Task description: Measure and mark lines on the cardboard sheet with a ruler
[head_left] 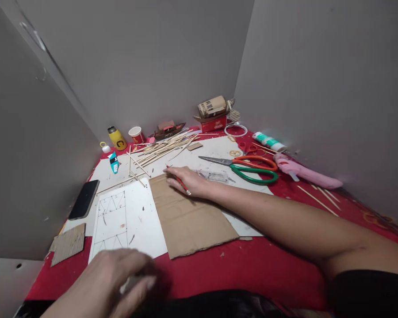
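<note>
My right hand [187, 181] rests at the far edge of a brown cardboard piece [192, 225], its fingers closed around a red pencil [181, 182] whose eraser end points back toward me. Left of the cardboard lies a white sheet [137, 221] with lines and triangles drawn in pencil. Close to the camera, my left hand [116, 278] hovers near the sheet's lower edge with its fingers curled. Something pale shows between its thumb and fingers, too blurred to name.
Thin wooden sticks [166, 148] lie piled at the back. Large scissors [248, 168] and a pink glue gun [305, 172] are on the right. A phone [84, 199] and a corrugated scrap [69, 245] lie left. A yellow bottle [117, 139] and paper cup [136, 134] stand behind.
</note>
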`<action>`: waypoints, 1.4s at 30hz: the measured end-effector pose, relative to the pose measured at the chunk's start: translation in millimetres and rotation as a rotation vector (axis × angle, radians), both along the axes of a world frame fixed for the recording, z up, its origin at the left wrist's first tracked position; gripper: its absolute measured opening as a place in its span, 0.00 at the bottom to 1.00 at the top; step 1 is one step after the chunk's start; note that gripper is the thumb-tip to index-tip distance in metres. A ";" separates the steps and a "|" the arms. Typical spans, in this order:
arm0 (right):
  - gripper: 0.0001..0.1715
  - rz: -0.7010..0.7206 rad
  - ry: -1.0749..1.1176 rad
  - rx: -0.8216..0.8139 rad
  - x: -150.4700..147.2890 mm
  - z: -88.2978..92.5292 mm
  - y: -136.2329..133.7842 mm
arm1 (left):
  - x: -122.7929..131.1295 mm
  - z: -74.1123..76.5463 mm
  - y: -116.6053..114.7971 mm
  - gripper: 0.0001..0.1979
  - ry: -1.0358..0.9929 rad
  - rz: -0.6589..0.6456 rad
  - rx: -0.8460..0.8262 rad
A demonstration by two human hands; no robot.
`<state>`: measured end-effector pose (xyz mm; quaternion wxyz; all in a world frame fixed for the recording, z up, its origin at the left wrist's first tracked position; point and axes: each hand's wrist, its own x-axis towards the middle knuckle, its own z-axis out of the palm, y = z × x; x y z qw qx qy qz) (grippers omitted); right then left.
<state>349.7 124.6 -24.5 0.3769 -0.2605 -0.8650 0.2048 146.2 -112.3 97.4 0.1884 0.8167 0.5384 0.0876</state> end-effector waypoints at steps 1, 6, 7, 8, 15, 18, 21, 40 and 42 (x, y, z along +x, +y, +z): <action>0.18 -0.022 0.068 -0.020 2.4 3.4 1.4 | 1.9 -0.7 17.0 0.12 0.030 -0.027 -0.027; 0.15 -0.172 0.411 -0.108 12.2 22.1 16.4 | 3.0 -30.4 112.1 0.16 0.107 0.022 0.098; 0.15 -0.202 0.474 -0.126 13.5 24.4 20.6 | 3.5 -37.1 129.7 0.16 0.109 0.031 0.111; 0.15 -0.230 0.533 -0.144 14.6 25.9 24.6 | 4.7 -42.7 146.4 0.16 0.108 0.034 0.128; 0.24 -0.305 0.747 -0.243 16.6 22.2 37.6 | 27.3 -63.9 240.6 0.20 0.076 0.044 0.203; 0.26 -0.305 0.734 -0.250 15.6 17.7 39.0 | 30.5 -70.9 265.6 0.22 0.023 -0.010 0.143; 0.26 -0.313 0.691 -0.249 15.6 12.9 41.1 | 27.2 -76.3 277.8 0.19 -0.059 -0.049 0.071; 0.26 -0.266 -0.114 -0.046 29.5 20.3 27.0 | -9.6 -48.8 240.9 0.21 -0.638 0.278 -0.004; 0.25 -0.372 -0.084 -0.052 32.3 19.7 30.8 | -7.8 -56.1 223.5 0.25 -0.649 0.350 0.130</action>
